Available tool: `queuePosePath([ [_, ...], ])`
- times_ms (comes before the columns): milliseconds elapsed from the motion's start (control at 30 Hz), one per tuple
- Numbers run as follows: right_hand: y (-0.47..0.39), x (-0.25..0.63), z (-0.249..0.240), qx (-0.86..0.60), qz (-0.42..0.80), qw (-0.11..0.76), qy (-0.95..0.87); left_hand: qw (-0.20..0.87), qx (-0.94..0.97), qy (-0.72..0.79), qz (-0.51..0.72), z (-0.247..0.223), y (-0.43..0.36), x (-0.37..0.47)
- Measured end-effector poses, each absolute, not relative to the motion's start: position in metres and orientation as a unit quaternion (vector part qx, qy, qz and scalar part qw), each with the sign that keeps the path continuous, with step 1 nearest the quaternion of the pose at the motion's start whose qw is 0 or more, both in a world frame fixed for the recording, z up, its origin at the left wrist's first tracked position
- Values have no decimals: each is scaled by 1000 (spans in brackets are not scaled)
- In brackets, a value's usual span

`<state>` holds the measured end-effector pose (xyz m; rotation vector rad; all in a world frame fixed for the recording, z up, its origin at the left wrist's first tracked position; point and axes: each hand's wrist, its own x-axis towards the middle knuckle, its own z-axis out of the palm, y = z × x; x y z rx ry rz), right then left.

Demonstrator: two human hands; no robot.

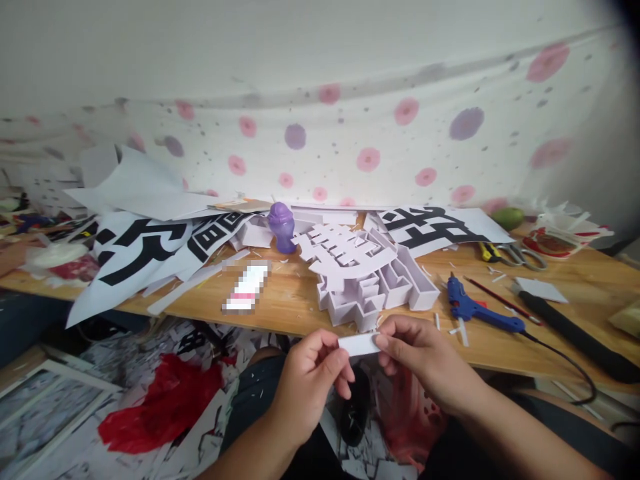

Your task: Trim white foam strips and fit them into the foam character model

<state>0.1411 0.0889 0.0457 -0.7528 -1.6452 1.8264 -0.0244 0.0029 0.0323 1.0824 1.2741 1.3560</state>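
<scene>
A short white strip [359, 345], of paper or thin board, is stretched between my two hands just off the table's front edge. Its left end is pinched between thumb and fingers of my left hand [320, 373]. My right hand [413, 353] pinches the other end. Right behind the hands stands a white built-up character shape [355, 307] with upright walls. Flat cut-out white character pieces [345, 250] lie on top of it. To the right, a blue hot glue gun [475, 310] rests on the table with its cord hanging off the edge.
A purple bottle [283, 228] and a blurred-out phone [247, 287] are on the wooden table [195, 303]. Printed character sheets [145, 247] spread left and back right. Scissors [525, 256], a red pencil [500, 300] and a black-handled tool [575, 333] lie right. Scraps and a red bag [165, 403] cover the floor.
</scene>
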Motion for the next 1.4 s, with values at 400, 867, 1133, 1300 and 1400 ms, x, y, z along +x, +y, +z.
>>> queuePosePath([
  [400, 85, 141, 38, -275, 674, 290, -621, 485, 427, 437, 626, 26, -4, -28],
  [867, 78, 142, 28, -246, 773, 296, -504, 462, 468, 437, 614, 26, -1, -30],
  [1133, 75, 142, 32, -251, 778, 302, -490, 524, 395, 383, 650, 30, 4, -23],
  [1300, 72, 139, 31, -231, 789, 305, -480, 555, 354, 344, 670, 32, 4, -20],
  [1400, 70, 139, 28, -213, 791, 324, -473, 562, 334, 330, 681, 31, 5, -20],
])
